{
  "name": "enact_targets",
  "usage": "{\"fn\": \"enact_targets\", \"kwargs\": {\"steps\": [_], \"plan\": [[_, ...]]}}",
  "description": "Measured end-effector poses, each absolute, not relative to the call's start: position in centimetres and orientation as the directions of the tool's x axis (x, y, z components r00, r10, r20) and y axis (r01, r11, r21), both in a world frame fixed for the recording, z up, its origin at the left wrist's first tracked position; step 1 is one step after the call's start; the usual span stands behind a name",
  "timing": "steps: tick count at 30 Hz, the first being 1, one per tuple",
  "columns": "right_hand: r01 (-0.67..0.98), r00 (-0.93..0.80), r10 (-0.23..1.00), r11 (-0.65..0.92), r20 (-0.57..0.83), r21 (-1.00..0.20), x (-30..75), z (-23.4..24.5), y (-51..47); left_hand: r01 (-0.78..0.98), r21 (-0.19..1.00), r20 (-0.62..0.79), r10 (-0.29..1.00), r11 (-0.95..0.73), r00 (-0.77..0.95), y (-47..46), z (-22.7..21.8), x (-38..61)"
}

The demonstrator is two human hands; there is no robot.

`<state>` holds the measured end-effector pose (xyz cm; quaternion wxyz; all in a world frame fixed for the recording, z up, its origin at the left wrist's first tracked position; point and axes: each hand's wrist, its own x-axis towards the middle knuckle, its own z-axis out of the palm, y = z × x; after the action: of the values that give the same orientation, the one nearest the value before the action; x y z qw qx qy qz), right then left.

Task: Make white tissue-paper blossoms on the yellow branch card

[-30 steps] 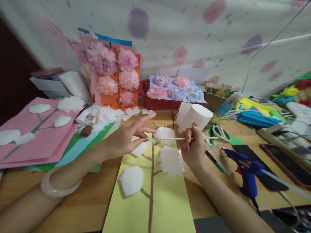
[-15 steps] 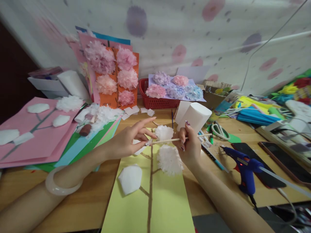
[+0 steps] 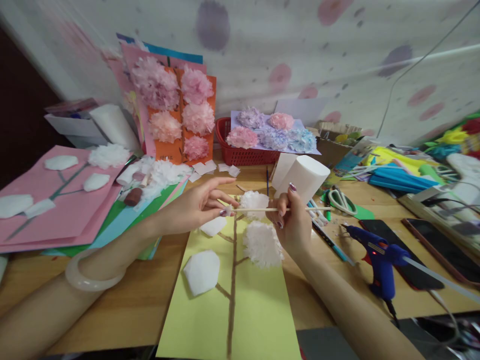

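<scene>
My right hand [image 3: 294,225] is closed round a thin wooden stick [image 3: 311,209] held level above a yellow-green sheet [image 3: 258,310]. My left hand [image 3: 195,206] pinches a small white paper scrap [image 3: 227,210] at the stick's left tip, its other fingers spread. A brown painted branch [image 3: 232,280] runs down the sheet. On the sheet sit two fluffy white tissue flowers [image 3: 261,244] and two flat white paper pads [image 3: 201,271]. A pale bangle [image 3: 88,280] circles my left wrist.
A blue glue gun [image 3: 378,260] stands at the right beside two phones [image 3: 435,250]. Scissors [image 3: 339,199], pens and a white paper roll [image 3: 303,176] lie behind my right hand. Pink sheets with white pads [image 3: 48,200] lie at left. A red basket [image 3: 243,156] and flower cards stand at the back.
My hands and the stick have shifted slightly up and left. The left fingers have closed tighter on the scrap at the stick's tip.
</scene>
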<state>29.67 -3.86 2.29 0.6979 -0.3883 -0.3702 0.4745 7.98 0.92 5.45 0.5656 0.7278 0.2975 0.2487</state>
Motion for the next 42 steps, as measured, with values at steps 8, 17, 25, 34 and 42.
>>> {"fn": "enact_targets", "kwargs": {"steps": [8, 17, 25, 34, 42], "plan": [[-0.375, 0.286, 0.940, 0.287, 0.185, -0.882, 30.2, 2.3, -3.5, 0.155, 0.958, 0.135, 0.857, -0.242, 0.498, 2.8, 6.0, 5.6], [-0.009, 0.236, 0.904, 0.368, 0.356, -0.930, 29.0, 3.4, -2.3, 0.236, 0.962, 0.023, 0.904, -0.136, 0.426, 4.0, 2.5, 4.8], [0.293, 0.132, 0.888, 0.389, 0.440, -0.873, 25.6, 6.6, 0.3, 0.301, 0.923, 0.010, 0.797, -0.240, 0.604, 6.5, 1.8, 6.0], [0.290, 0.137, 0.922, 0.312, 0.362, -0.905, 25.2, 5.1, 2.9, 0.356, 0.868, -0.075, 0.618, -0.346, 0.783, 10.2, 1.4, 6.5], [0.298, 0.085, 0.934, 0.309, 0.347, -0.903, 25.0, 4.1, 3.2, 0.372, 0.888, -0.159, 0.577, -0.271, 0.801, 10.1, 1.4, 6.2]]}}
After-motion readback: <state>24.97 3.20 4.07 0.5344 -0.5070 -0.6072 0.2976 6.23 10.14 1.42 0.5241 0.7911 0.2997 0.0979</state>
